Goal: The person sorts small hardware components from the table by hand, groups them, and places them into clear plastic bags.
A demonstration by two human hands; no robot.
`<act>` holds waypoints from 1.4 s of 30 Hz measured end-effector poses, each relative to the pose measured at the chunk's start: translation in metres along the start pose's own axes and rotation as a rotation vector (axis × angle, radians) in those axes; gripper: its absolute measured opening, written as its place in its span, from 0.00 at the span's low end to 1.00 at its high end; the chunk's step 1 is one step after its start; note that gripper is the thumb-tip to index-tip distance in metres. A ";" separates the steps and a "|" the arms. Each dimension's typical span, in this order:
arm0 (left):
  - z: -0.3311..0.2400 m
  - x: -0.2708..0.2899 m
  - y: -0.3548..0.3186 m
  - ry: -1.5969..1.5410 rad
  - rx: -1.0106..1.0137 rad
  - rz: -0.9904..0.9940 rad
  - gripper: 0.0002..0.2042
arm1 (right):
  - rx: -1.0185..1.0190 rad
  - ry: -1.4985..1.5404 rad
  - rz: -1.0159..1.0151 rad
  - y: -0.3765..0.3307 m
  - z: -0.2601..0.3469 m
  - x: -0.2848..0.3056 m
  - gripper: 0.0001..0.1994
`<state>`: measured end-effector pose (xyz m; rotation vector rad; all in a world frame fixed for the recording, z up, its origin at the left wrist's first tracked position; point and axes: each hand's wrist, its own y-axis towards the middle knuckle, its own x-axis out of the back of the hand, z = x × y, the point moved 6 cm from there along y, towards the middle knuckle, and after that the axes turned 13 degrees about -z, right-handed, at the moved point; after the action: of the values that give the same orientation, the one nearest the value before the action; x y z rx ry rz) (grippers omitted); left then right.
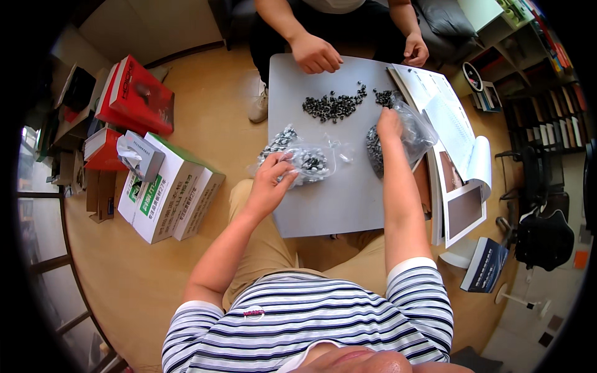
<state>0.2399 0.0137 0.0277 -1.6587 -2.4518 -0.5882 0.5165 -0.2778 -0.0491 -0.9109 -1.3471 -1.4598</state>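
My left hand (271, 183) rests against a clear plastic bag (320, 151) of small black-and-white parts, its curved fingers apart. Beside it, more such parts (281, 140) lie in clear plastic. My right hand (389, 124) reaches forward, fingers closed on the edge of another clear plastic bag (418, 132) that holds small dark parts; its fingertips are partly hidden. Just beyond that bag is a small heap of black parts (384, 97). A larger loose pile of black parts (333, 107) spreads across the grey table (348, 205).
Across the table sits another person, one hand (316, 55) over the far edge, the other hand (415, 50) near the far right corner. Papers and open binders (457, 133) line the right edge. White cartons (168, 193) with a tissue box (144, 155) stand on the left floor.
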 end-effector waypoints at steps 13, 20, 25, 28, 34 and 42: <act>-0.017 -0.011 -0.001 0.129 -0.170 0.010 0.05 | -0.033 1.139 0.323 -0.131 0.131 0.122 0.12; -0.045 -0.020 0.053 -0.024 -0.143 0.017 0.07 | -0.194 1.014 0.501 -0.147 0.089 0.088 0.09; -0.089 0.001 0.095 -0.040 -0.214 -0.012 0.08 | -0.253 1.131 0.149 -0.101 0.091 0.149 0.08; -0.105 0.020 0.091 0.062 -0.307 -0.103 0.06 | -0.246 1.350 0.191 -0.097 0.097 0.166 0.16; -0.090 -0.029 0.006 0.338 -0.462 -0.109 0.14 | -0.271 1.181 0.179 -0.154 0.032 0.188 0.23; -0.043 0.029 -0.084 0.424 -0.516 -0.077 0.28 | -0.192 1.204 0.465 -0.251 -0.057 0.248 0.17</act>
<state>0.1470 -0.0047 0.0560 -1.3821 -2.1648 -1.5112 0.2064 -0.3746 0.0998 -0.2633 -0.0956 -1.3629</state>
